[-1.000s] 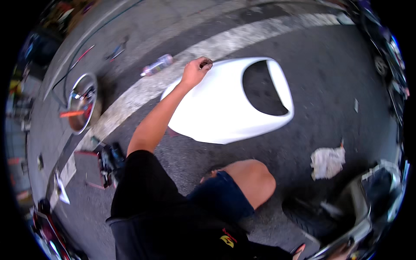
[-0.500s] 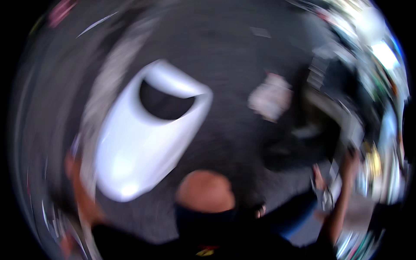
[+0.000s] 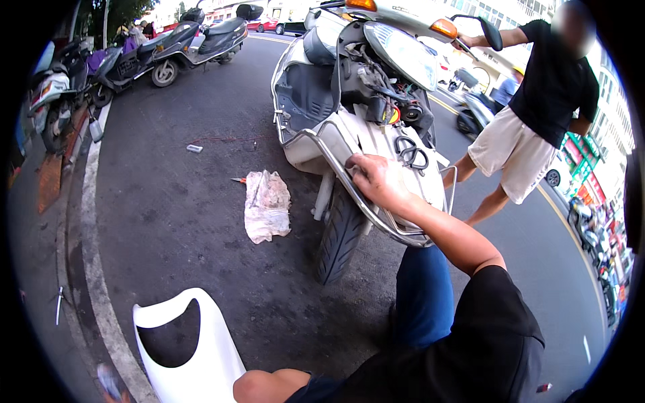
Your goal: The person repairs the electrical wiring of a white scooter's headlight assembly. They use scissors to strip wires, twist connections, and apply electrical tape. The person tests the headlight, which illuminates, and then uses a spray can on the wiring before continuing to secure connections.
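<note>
Your right hand [image 3: 379, 181] is at the chrome guard bar [image 3: 340, 158] of the pale scooter [image 3: 353, 134], which stands on the road [image 3: 181, 228] with its front open and its wiring [image 3: 386, 87] bare. Your fingers are curled and drawn together; whether they clamp the bar or only rest against it, you cannot tell from this angle. Just beyond them, two dark loops [image 3: 411, 153] lie on the scooter's white front. Your left hand's grip cannot be told either: there is only a blur near the lower left rim, by a bottle-like thing [image 3: 107, 379] outside the white line [image 3: 101, 289] along the road's left edge.

Inside that line, near your bare knee [image 3: 259, 386], the white panel [image 3: 198, 369] lies with its large opening pointing away from you. A stained rag [image 3: 269, 208] is spread on the asphalt between the line and the front tyre [image 3: 339, 238], an orange-tipped tool [image 3: 238, 180] at its upper corner. Across the scooter, a person [image 3: 557, 94] in a black shirt has one hand at the handlebar.
</note>
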`<state>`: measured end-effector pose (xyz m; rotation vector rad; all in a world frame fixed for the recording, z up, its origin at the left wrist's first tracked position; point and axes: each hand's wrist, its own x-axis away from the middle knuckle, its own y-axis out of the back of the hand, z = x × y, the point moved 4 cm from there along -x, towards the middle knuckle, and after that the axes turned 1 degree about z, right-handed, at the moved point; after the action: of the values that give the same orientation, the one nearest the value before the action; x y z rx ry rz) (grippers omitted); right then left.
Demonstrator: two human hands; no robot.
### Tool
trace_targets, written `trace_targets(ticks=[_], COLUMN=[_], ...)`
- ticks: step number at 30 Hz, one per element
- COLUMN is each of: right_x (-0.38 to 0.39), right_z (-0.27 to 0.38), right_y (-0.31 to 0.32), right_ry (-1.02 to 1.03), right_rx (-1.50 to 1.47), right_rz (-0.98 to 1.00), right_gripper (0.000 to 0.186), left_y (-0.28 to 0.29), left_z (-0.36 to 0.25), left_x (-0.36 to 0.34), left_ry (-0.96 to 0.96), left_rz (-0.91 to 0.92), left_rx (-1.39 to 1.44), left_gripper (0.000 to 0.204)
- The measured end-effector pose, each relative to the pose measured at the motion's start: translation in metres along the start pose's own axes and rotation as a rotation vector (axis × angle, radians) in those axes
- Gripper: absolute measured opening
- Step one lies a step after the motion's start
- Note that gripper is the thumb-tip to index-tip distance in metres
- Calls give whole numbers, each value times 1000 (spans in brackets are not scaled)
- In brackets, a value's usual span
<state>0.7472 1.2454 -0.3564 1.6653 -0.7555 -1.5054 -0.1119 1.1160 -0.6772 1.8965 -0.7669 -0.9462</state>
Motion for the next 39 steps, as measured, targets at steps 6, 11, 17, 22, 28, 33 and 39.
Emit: trace_targets(ticks=[6, 11, 17, 22, 28, 33, 39], right_x=[-20, 4, 14, 51, 116, 119, 69], right_z=[43, 62, -43, -192, -346, -385, -373], right_y=[32, 51, 101, 109, 100, 70, 82], right_ry=[446, 780, 657, 225, -103, -239, -164], right_rx=[-76, -178, -283, -586, -1352, -1189, -1208], right_rz=[-239, -247, -165, -295, -684, -730, -768], right_gripper=[58, 63, 78, 91, 92, 116, 112], left_y=[122, 187, 230, 236, 161, 151, 143], left_z=[-465, -717, -848, -942, -1053, -1094, -1100], left_x=[6, 84, 148, 111, 82, 88, 91], left_ry=[-471, -1009, -1426, -1297, -1303, -1396, -1473], left_rz=[401, 803, 834, 565, 136, 225, 15], left_rx=[246, 492, 398, 781, 592, 359, 181], left_gripper=[97, 109, 104, 51, 41, 53, 46])
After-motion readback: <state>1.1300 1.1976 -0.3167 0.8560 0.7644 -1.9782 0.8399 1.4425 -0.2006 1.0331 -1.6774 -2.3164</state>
